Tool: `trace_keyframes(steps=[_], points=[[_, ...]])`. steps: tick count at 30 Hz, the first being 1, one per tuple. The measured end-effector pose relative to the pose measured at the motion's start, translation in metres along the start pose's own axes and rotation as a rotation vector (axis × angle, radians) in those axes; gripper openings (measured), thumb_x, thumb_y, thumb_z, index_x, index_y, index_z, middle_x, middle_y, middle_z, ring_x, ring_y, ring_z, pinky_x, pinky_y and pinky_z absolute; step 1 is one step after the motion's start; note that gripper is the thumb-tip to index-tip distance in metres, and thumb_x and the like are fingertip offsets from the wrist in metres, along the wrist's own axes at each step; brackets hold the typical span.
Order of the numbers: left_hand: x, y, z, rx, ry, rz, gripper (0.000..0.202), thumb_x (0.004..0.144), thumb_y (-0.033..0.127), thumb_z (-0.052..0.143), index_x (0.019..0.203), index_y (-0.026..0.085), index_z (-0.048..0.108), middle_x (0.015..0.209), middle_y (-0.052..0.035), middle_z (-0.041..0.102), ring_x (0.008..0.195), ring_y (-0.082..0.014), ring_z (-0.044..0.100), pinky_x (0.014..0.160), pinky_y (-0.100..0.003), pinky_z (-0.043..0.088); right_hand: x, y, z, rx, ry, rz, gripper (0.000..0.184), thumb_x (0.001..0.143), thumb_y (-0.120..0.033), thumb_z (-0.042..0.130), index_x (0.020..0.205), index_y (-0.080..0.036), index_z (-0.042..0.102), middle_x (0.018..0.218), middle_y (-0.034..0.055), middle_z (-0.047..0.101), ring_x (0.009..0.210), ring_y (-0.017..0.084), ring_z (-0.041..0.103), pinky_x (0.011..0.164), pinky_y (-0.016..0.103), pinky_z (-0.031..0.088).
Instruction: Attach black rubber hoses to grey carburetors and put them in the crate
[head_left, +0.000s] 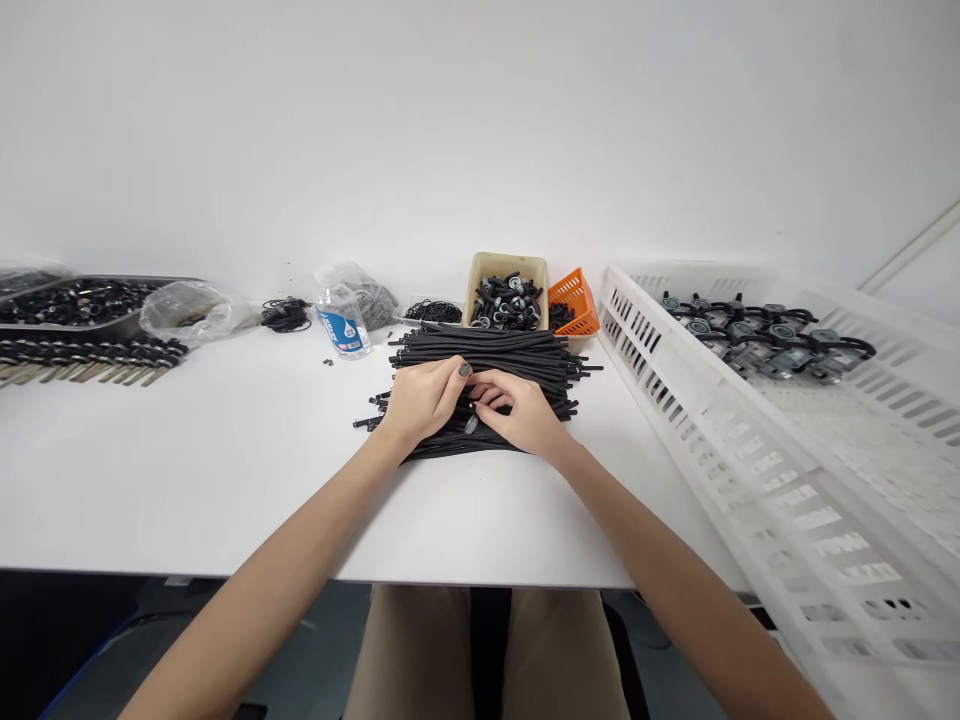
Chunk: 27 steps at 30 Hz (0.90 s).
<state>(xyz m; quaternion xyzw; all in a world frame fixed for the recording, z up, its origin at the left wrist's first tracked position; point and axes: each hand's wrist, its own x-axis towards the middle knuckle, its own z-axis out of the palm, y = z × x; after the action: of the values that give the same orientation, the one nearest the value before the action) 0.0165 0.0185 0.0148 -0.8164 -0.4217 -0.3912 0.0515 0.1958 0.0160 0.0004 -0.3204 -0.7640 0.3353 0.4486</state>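
A thick bundle of black rubber tubes (495,345) lies crosswise on the white table. Above it my left hand (424,398) is closed, thumb pressed to the fingers, and what it grips is hidden. My right hand (521,408) meets it from the other side, fingers curled in a pinch. At the right fingertips shows a small part with a shiny round end (471,424), its other end covered by the fingers. The two hands almost touch.
Behind the tubes stand a cream bin (477,270) of black fittings and an orange basket (574,300). A plastic bottle (345,325) is left of them. Further left lie a plastic bag (187,312) and a dark tray (124,318). A white crate (697,440) with assembled parts fills the right.
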Motion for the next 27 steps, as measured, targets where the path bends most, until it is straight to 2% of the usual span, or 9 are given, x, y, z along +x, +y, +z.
trace_keyframes(steps=[4,8,12,15,18,22,27], points=[[0.0,0.0,0.0,0.0,-0.006,-0.001,0.048,0.103,0.038,0.023,0.079,0.019,0.06,0.068,-0.0031,0.066,0.059,-0.013,0.059,0.06,-0.025,0.042,-0.002,-0.008,-0.003,-0.027,-0.028,-0.048,0.027,0.079,-0.014,0.058,0.104,-0.02,0.068,0.086,0.0011,0.068,0.07,0.012,0.061,0.07,0.027,0.055],[-0.001,-0.002,0.001,0.006,-0.003,0.003,0.049,0.103,0.039,0.023,0.08,0.019,0.061,0.065,-0.0027,0.065,0.058,-0.0132,0.059,0.059,-0.025,0.042,-0.005,-0.014,-0.003,-0.08,-0.144,-0.093,0.022,0.08,-0.017,0.062,0.101,-0.02,0.068,0.078,-0.0011,0.065,0.068,0.011,0.058,0.067,0.026,0.05],[-0.001,-0.002,0.001,0.007,0.006,0.006,0.049,0.103,0.04,0.023,0.082,0.019,0.062,0.062,-0.0016,0.062,0.054,-0.0125,0.057,0.056,-0.024,0.04,-0.009,-0.014,-0.001,-0.144,-0.186,-0.128,0.013,0.081,-0.016,0.062,0.092,-0.02,0.068,0.073,-0.0019,0.064,0.067,0.012,0.058,0.067,0.026,0.048],[-0.001,-0.001,0.001,0.01,0.014,0.004,0.049,0.104,0.04,0.023,0.082,0.019,0.062,0.062,-0.0016,0.063,0.056,-0.0124,0.059,0.057,-0.024,0.04,-0.01,-0.014,-0.001,-0.218,-0.216,-0.199,0.008,0.081,-0.014,0.063,0.081,-0.021,0.067,0.074,-0.001,0.065,0.073,0.014,0.058,0.073,0.029,0.047],[0.0,-0.001,0.0,0.017,0.016,0.007,0.049,0.104,0.039,0.023,0.082,0.019,0.062,0.063,-0.0015,0.063,0.055,-0.0124,0.058,0.057,-0.024,0.041,-0.012,-0.016,-0.002,-0.367,-0.314,-0.267,0.011,0.079,-0.018,0.069,0.069,-0.021,0.066,0.08,0.0007,0.065,0.084,0.017,0.056,0.085,0.035,0.044],[-0.001,-0.002,0.001,0.023,0.01,0.011,0.048,0.103,0.039,0.024,0.083,0.019,0.062,0.063,-0.0014,0.063,0.056,-0.0127,0.058,0.057,-0.025,0.041,-0.015,-0.02,0.0,-0.535,-0.419,-0.304,0.013,0.073,-0.031,0.08,0.071,-0.022,0.071,0.098,0.0049,0.059,0.097,0.022,0.051,0.089,0.039,0.043],[-0.001,-0.002,0.002,0.037,0.001,0.013,0.046,0.103,0.037,0.025,0.083,0.02,0.063,0.063,-0.0007,0.064,0.057,-0.013,0.059,0.058,-0.025,0.041,-0.018,-0.021,0.004,-0.553,-0.426,-0.316,0.01,0.078,-0.018,0.073,0.068,-0.021,0.071,0.101,0.0055,0.058,0.1,0.022,0.05,0.094,0.04,0.042]])
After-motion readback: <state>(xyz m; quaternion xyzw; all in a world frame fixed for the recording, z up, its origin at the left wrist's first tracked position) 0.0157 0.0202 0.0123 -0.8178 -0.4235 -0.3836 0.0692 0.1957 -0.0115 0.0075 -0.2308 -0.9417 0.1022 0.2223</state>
